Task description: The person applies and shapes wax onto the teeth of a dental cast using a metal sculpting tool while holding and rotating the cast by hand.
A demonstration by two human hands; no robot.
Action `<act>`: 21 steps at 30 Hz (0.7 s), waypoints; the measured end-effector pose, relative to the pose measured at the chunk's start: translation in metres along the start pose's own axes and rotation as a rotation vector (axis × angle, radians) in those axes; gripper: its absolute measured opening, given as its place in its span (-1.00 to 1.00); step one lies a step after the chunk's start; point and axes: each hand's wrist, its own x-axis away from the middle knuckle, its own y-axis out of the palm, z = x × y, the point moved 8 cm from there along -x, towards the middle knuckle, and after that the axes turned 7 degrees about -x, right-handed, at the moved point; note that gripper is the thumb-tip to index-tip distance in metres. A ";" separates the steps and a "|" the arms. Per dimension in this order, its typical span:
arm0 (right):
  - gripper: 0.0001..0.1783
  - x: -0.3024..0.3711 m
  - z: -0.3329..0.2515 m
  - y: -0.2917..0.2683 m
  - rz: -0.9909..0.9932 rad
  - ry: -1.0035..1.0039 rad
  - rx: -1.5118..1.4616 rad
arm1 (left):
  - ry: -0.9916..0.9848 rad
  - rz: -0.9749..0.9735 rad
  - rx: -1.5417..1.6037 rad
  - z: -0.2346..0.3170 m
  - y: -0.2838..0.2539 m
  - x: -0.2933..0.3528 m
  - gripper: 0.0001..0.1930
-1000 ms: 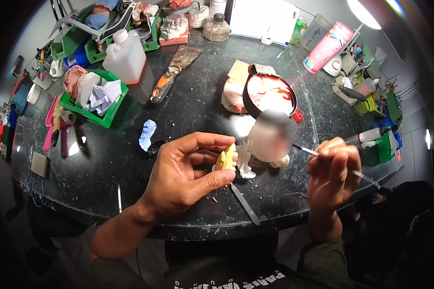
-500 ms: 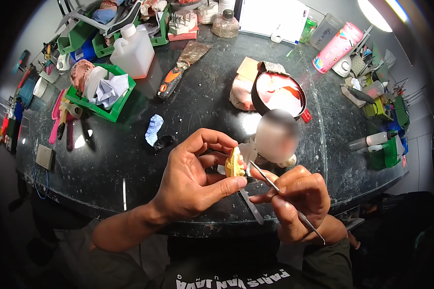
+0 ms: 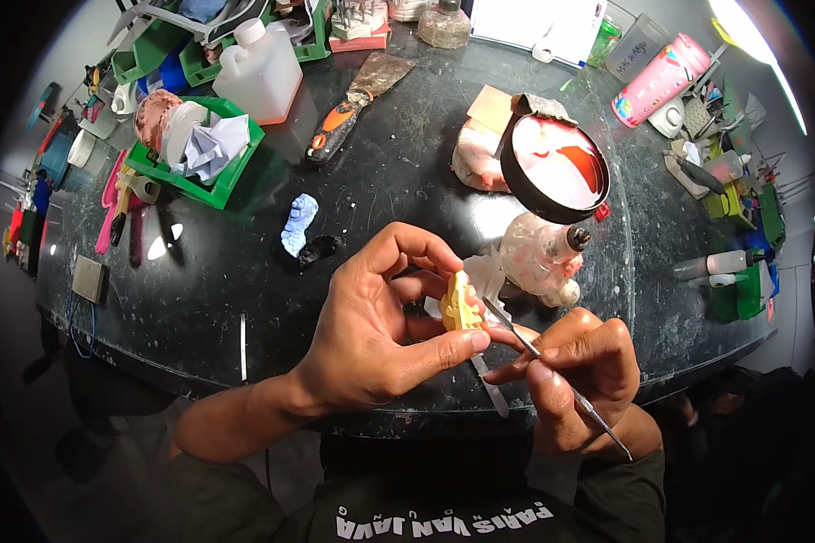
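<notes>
A: Fingers first?
B: Left hand (image 3: 371, 326): thumb and fingertips closed about a yellow dental model (image 3: 460, 305), held edge-on above the bench. Right hand (image 3: 584, 380): pen-like pinch on a slim metal tool (image 3: 594, 414), one end angled toward the model's right side.

A: Contact?
B: Tip just beside the model; touching or apart, cannot tell.

A: State of the work?
B: Model in hand, tool gripped and brought up to it: both done. Neither is set down. Any finished detail on the model's surface: too small to judge, so what is left cannot be counted.

A: Below and beyond?
B: One flat metal blade (image 3: 491, 387), lying under the hands. One cloudy rounded bottle (image 3: 539, 258), dark-necked, past the model. One blue moulded piece (image 3: 299, 223), beside a small dark lump (image 3: 319, 250).

A: Farther out?
B: One black-rimmed round container (image 3: 527, 192), pink and red within. One scraper (image 3: 340, 127), orange and black handle. One green tray (image 3: 243, 163), holding casts and crumpled paper. All on a dark bench (image 3: 389, 190).
</notes>
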 end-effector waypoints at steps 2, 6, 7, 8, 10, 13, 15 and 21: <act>-0.83 0.000 -0.001 -0.001 0.007 -0.001 0.019 | 0.006 -0.009 0.005 0.000 0.001 0.000 -0.50; -0.83 -0.002 0.001 -0.002 0.013 -0.004 0.044 | 0.002 0.004 0.018 0.000 0.001 0.000 -0.49; -0.83 -0.001 0.001 -0.002 0.009 -0.012 0.052 | 0.004 0.007 0.025 0.000 0.000 0.000 -0.49; -0.83 -0.001 0.000 -0.003 0.013 -0.012 0.054 | 0.002 0.003 0.026 -0.001 0.000 0.000 -0.49; -0.82 -0.001 0.000 -0.002 0.004 0.001 0.060 | 0.019 -0.005 0.009 0.000 0.001 -0.001 -0.48; -0.81 -0.001 0.002 -0.002 0.006 -0.006 0.056 | 0.019 -0.002 -0.024 -0.001 -0.001 -0.001 -0.44; -0.81 -0.001 0.002 -0.003 0.004 -0.004 0.066 | 0.017 -0.007 -0.025 -0.002 -0.001 -0.001 -0.44; -0.81 -0.001 0.002 -0.002 0.003 -0.012 0.045 | 0.008 -0.016 -0.015 -0.001 0.000 -0.001 -0.43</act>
